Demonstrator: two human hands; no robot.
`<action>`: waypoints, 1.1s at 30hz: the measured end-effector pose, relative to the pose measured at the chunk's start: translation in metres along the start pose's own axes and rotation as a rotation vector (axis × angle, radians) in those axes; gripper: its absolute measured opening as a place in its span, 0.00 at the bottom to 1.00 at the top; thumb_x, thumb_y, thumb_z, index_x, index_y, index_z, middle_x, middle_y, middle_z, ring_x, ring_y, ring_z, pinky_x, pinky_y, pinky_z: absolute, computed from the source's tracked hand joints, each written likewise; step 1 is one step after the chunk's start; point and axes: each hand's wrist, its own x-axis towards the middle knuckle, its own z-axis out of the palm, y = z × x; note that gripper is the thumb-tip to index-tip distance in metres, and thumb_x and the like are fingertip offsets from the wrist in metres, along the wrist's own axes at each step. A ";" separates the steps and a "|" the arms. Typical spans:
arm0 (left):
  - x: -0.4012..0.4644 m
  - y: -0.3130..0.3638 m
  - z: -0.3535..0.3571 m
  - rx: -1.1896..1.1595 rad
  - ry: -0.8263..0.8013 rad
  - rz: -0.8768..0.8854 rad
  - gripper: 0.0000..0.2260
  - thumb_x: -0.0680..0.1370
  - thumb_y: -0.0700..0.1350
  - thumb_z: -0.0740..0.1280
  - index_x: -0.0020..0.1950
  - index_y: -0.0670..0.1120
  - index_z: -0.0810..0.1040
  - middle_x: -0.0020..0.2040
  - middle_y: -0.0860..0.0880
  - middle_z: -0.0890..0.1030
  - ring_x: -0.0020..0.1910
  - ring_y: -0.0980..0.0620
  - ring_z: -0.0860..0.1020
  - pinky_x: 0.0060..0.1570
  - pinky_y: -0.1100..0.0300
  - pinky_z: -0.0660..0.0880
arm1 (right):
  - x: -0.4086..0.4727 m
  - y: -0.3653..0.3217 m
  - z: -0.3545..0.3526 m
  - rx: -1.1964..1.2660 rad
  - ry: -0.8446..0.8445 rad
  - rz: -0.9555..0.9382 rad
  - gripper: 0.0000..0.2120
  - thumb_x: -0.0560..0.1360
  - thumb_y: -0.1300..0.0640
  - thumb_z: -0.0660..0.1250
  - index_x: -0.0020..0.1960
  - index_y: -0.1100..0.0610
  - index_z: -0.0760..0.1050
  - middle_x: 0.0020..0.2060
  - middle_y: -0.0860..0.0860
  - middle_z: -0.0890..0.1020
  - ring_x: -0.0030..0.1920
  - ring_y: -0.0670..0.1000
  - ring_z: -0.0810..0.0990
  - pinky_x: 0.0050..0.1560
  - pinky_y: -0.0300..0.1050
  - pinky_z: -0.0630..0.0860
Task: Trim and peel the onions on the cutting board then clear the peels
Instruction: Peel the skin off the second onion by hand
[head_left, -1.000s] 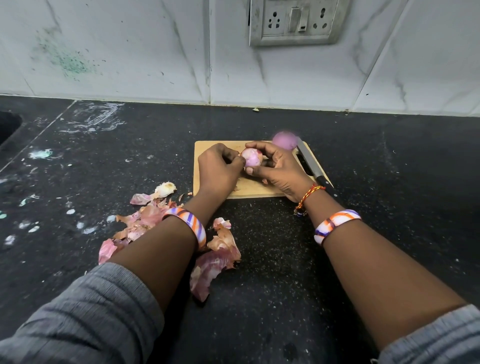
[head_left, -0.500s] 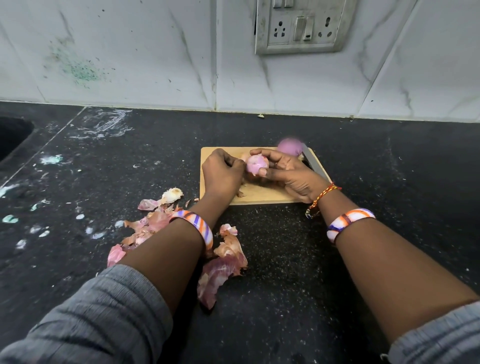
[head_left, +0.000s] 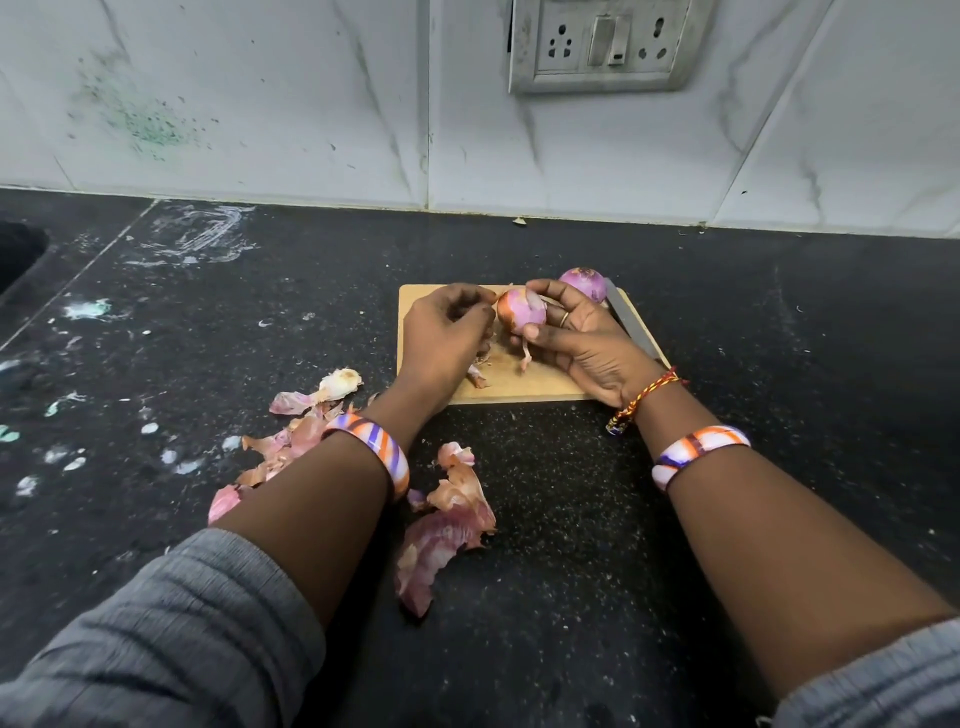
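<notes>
Purple onion (head_left: 521, 310) gripped by right hand (head_left: 582, 343) over board (head_left: 524, 387) mid-frame, steadying it; left hand (head_left: 441, 338) pinched skin to peel.

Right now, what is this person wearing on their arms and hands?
Both arms have grey ribbed sleeves pushed up the forearms. Each wrist carries a wide bangle striped orange, purple and white. The right wrist also has a braided red and yellow thread, and the right hand wears a thin gold ring.
</notes>
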 end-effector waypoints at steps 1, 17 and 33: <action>0.000 0.000 0.001 0.025 -0.026 0.015 0.04 0.75 0.36 0.65 0.47 0.43 0.78 0.35 0.46 0.77 0.29 0.53 0.74 0.28 0.65 0.73 | 0.000 0.000 0.001 -0.010 0.010 -0.011 0.24 0.59 0.68 0.71 0.53 0.56 0.72 0.43 0.50 0.84 0.42 0.48 0.83 0.44 0.42 0.81; 0.000 -0.006 0.000 0.124 -0.003 0.128 0.06 0.73 0.34 0.67 0.49 0.39 0.81 0.40 0.46 0.81 0.33 0.61 0.78 0.39 0.68 0.77 | -0.005 0.003 0.013 -0.462 0.052 -0.121 0.28 0.69 0.73 0.68 0.66 0.57 0.69 0.52 0.47 0.77 0.49 0.41 0.78 0.54 0.38 0.77; -0.010 0.001 0.004 0.371 0.097 0.189 0.02 0.69 0.36 0.69 0.38 0.38 0.79 0.28 0.50 0.76 0.25 0.59 0.71 0.24 0.72 0.66 | -0.005 0.004 0.012 -0.483 0.044 -0.121 0.26 0.68 0.73 0.69 0.64 0.61 0.71 0.51 0.47 0.77 0.53 0.46 0.77 0.59 0.43 0.76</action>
